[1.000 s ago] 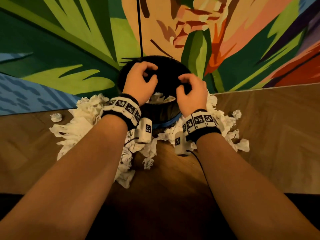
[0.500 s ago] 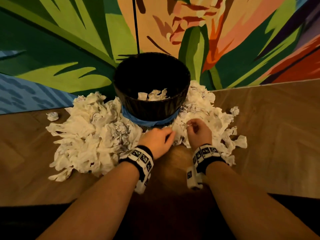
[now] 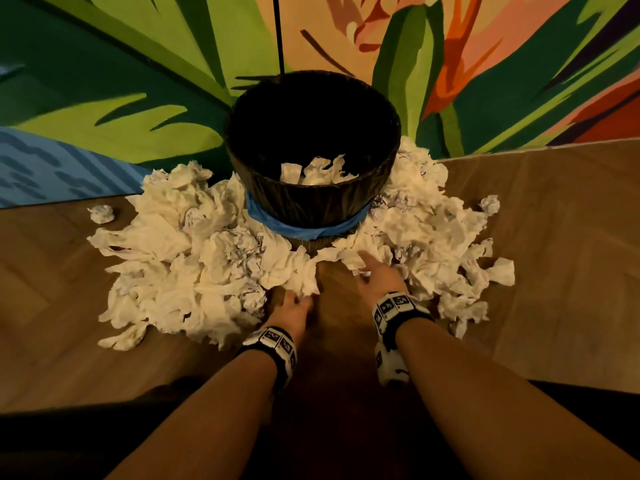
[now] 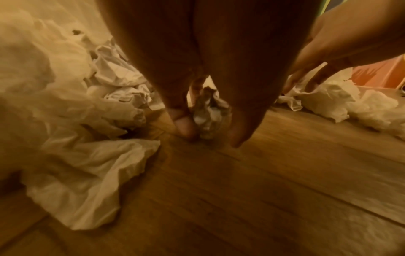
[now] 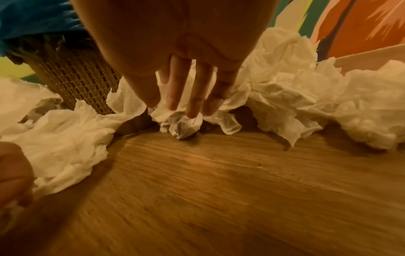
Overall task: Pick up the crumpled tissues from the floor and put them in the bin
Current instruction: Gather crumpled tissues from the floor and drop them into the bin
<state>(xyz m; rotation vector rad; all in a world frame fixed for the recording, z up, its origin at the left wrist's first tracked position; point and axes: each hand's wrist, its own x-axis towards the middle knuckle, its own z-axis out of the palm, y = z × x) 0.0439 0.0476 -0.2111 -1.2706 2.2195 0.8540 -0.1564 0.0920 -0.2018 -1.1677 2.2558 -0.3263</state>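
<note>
While more paper is being grabbed: step in hand.
Left hand (image 3: 292, 304): a small tissue ball (image 4: 209, 115) is pinched on the floor (image 3: 554, 271).
Right hand (image 3: 379, 277): fingers are spread wide on the tissues (image 3: 433, 230).
Next: both handfuls need to be lifted into the bin (image 3: 311, 202).

Both bare forearms reach forward and down, each wrist wrapped in a black band set with square black-and-white markers. The left hand (image 3: 290, 304) is low, its fingers (image 4: 183, 125) and thumb curled round a small crumpled wad (image 4: 209, 117), pinching it between the tips. The right hand (image 3: 375, 277) lies ahead of the left, palm down, its fingers (image 5: 194, 104) straight and spread, the tips touching a tissue (image 5: 186, 123).
</note>
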